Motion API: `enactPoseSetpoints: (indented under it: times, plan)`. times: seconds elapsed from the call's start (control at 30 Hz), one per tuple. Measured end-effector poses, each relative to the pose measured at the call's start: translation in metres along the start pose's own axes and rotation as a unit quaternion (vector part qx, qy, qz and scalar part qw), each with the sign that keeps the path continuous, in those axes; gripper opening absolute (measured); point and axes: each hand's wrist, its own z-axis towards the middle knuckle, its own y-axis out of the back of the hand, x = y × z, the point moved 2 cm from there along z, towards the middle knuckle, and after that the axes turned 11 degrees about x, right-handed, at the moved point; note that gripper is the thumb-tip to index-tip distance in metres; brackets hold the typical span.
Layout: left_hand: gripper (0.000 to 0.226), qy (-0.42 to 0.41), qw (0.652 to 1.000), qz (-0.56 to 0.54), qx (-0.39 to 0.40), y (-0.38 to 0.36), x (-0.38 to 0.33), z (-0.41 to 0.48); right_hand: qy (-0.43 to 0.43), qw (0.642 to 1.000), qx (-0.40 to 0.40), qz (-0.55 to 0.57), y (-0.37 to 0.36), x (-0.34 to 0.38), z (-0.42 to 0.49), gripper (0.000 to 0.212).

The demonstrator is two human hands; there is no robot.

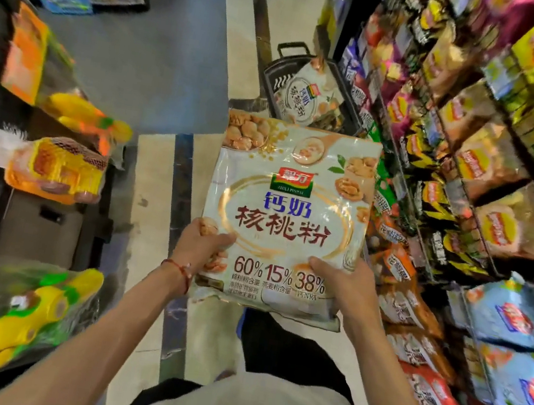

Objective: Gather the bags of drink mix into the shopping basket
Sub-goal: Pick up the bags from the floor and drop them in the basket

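On the right side of the aisle, the shelves (491, 173) run from near to far, packed with snack and powder bags, and they crowd the path the load has to take. Beyond the hands, on the floor against the foot of those shelves, stands the shopping basket (348, 110), dark, with its handle at the far end; one bag of drink mix (305, 99) already lies inside it, face up and tilted.

In the middle, the held bag (286, 212) is large, flat and glossy, carried upright with its print facing the person, well short of the basket. The step in hand looks like carrying it forward to drop it in.

The left hand (199, 242) is closed on the lower left edge, thumb over the front; the right hand (341, 284) is closed on the lower right part, thumb across the print. Both grips sit low, so the tall upper part may flop, and the slick film may slip.

To do it well, keep both hands pinching firmly, lean forward, and steer left of the shelf edge. Lower the far end in first, laying it flat over the bag already there rather than tossing it, and clear the handle (293, 48).
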Motion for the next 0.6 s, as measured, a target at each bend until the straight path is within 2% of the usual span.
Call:
enactPoseSetpoints:
  times: [0.3,0.47,0.6]
  plan:
    - [0.028,-0.004,1.0,0.003,-0.025,0.001,-0.137,0.113,-0.009,1.0,0.014,-0.022,-0.016,0.109,0.156,0.03]
    - [0.03,0.002,1.0,0.017,-0.014,0.022,-0.199,0.187,-0.015,1.0,-0.006,-0.014,-0.037,0.151,0.222,0.033]
    - [0.03,0.003,0.997,0.069,0.032,0.04,-0.258,0.256,-0.025,0.998,-0.048,0.015,-0.064,0.174,0.274,0.033]
